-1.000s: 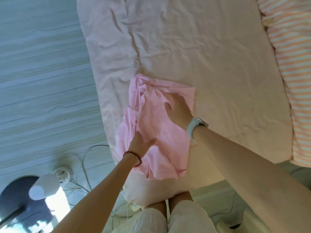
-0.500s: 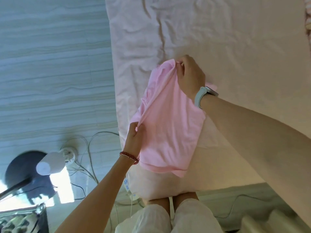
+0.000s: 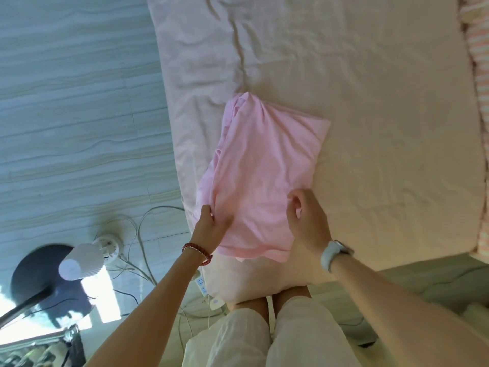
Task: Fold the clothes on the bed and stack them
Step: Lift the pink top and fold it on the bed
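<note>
garment [image 3: 264, 168] on bed [image 3: 383, 102] near corner | lamp [image 3: 79, 262] on floor left

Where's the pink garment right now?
The pink garment lies on the bed near its left edge, its near end between the left hand and right hand.

Left hand [image 3: 211, 226] at 8 o'clock, fingers pinching, right hand [image 3: 307, 221] at 5 o'clock, fingers apparently curled, both forearms extended
</note>
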A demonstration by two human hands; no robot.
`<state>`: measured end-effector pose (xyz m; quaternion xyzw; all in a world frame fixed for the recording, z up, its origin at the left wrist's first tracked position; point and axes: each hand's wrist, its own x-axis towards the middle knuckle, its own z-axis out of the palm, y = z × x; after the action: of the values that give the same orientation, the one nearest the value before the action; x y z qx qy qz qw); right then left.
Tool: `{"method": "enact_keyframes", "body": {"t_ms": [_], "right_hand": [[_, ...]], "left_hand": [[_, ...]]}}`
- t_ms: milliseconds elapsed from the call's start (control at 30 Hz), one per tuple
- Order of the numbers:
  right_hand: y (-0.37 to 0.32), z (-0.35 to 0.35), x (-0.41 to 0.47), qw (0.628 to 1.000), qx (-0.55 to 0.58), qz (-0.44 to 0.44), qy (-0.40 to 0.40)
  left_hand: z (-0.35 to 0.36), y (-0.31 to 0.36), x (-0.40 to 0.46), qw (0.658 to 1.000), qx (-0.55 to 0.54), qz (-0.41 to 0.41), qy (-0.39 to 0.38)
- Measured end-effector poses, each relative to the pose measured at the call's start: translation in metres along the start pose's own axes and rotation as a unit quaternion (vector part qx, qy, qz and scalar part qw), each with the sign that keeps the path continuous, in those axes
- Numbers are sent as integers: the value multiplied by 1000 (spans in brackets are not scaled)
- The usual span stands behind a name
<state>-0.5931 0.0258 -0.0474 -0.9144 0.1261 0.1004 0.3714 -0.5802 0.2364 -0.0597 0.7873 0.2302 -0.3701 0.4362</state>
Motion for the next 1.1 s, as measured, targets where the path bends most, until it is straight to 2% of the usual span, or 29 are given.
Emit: {"method": "enact_keyframes", "body": {"t_ms": [67,133,200,267,400,467,533,633,700,767,800,833,933,1100], "right_hand": [[14,7,-48,992,-9,17,-123],[27,17,-79,973,-69,-6,-220],[33,29,-99,955,-161,-15,-248],[34,37,-106,960,-191,13,-204],[29,39,-102,981,-146,44,-121],[29,35,-100,989,-78,71,-99],[27,30,-103,990,6,135,-45],[21,29,-112,949,169,265,38],[19,35,-122,933,193,303,-12],[21,40,-131,937,110,303,-134],[23,42,-134,936,56,301,-173],[26,44,-135,934,22,307,-180],[30,37,-125,932,60,342,-100],[24,16,-68,939,120,322,24]], "left_hand": [[2,0,0,1000,-4,-3,19],[4,0,0,999,-16,-2,29],[6,-1,-2,999,-22,5,22],[7,1,-5,1000,-16,23,13],[6,2,-13,998,-33,50,20],[5,2,-14,997,-35,58,32],[4,1,-14,996,-28,74,44],[8,0,-15,995,-6,87,46],[12,-3,-15,995,19,70,64],[13,-7,-12,994,58,31,85],[11,-9,-10,993,83,10,85],[9,-9,-8,990,112,-6,81],[2,-1,0,982,163,-3,95],[3,38,21,961,206,91,161]]}}
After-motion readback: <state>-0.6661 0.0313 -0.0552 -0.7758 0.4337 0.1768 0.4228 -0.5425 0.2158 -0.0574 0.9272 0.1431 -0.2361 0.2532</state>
